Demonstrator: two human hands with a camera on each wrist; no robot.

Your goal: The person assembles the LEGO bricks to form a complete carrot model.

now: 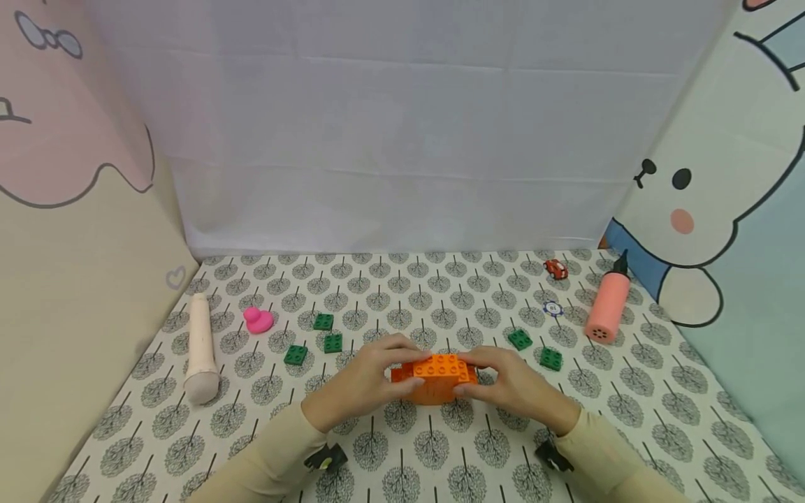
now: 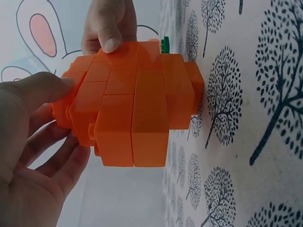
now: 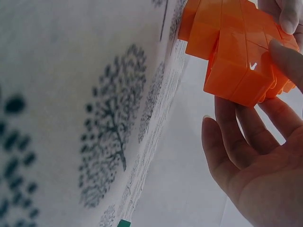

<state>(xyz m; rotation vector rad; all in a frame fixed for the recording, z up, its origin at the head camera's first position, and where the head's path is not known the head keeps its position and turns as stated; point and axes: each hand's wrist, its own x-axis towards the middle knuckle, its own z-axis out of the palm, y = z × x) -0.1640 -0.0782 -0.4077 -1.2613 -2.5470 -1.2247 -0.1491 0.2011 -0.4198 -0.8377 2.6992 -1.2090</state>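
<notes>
An orange toy-brick structure [image 1: 434,390], built in stepped layers with studs on top, stands near the middle of the table between my hands. My left hand [image 1: 357,381] grips its left end, thumb on the near side and fingers toward the far side. At the opposite end my right hand [image 1: 523,385] holds it the same way. Smooth stacked brick faces [image 2: 120,104] show in the left wrist view, with the left thumb pressed near the top. In the right wrist view, the structure's lower layers [image 3: 234,52] narrow toward the patterned cloth.
Small green bricks [image 1: 295,354] lie left of centre, and two more [image 1: 550,358] to the right. Farther out are a pink duck [image 1: 258,321], a pale microphone-shaped object [image 1: 201,342], a chip [image 1: 553,308], a red toy car [image 1: 556,269] and a pink bottle [image 1: 608,304]. Fabric walls enclose the table.
</notes>
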